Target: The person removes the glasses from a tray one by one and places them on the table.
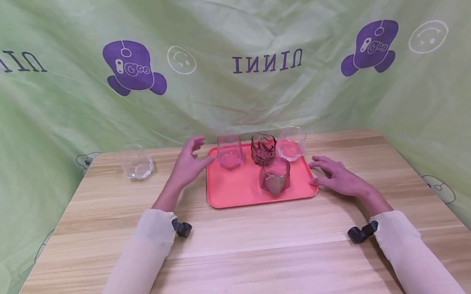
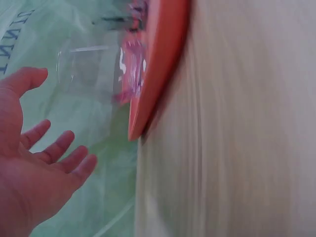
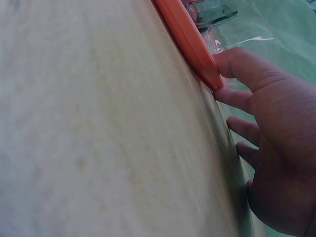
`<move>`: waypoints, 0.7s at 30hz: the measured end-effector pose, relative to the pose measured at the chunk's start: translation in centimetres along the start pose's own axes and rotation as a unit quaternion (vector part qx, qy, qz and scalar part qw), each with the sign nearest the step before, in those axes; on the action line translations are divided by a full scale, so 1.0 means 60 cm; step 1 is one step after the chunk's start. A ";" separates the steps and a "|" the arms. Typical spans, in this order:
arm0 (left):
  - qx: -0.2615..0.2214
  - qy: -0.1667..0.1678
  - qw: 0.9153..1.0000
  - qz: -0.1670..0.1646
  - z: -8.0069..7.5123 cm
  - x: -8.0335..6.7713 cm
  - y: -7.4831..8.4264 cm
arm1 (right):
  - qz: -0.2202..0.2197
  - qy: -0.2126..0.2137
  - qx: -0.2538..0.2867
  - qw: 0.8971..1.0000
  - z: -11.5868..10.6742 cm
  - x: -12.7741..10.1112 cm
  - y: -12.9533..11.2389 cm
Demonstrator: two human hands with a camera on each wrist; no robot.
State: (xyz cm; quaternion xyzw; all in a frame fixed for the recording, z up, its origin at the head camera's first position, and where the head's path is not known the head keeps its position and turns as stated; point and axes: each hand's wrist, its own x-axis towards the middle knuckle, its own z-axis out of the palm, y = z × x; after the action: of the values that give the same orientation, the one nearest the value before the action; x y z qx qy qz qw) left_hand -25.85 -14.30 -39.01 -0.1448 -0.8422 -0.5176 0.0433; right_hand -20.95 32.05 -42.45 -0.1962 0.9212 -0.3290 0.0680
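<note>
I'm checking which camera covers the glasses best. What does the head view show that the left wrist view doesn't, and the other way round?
Only the head view shows the right hand at the tray's right edge, the clear glass off the tray on the table, and four glasses on the tray, one dark red glass. Only the left wrist view shows the left palm with spread fingers up close. Both show the left hand, the orange tray and a clear glass.

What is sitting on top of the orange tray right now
Four glasses stand on the orange tray: a clear glass, a dark red glass and another clear one along the back, and a grey-tinted glass in front. The tray floor beneath them is hidden.
</note>
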 end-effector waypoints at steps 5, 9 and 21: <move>-0.063 -0.018 0.997 -0.042 0.022 0.016 -0.003 | 0.001 0.001 0.002 1.000 -0.001 0.002 -0.001; -0.059 -0.023 0.996 -0.055 0.037 0.024 -0.005 | 0.001 0.000 0.002 1.000 -0.001 0.002 -0.001; -0.109 -0.029 0.990 -0.089 0.075 0.038 0.002 | -0.001 0.003 -0.002 1.000 0.000 0.003 0.003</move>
State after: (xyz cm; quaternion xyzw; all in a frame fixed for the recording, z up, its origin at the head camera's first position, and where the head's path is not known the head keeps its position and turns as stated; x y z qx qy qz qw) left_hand -27.65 -9.80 -40.44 -0.0882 -0.7909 -0.6041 -0.0430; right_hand -21.15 32.10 -42.58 -0.1967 0.9216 -0.3282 0.0646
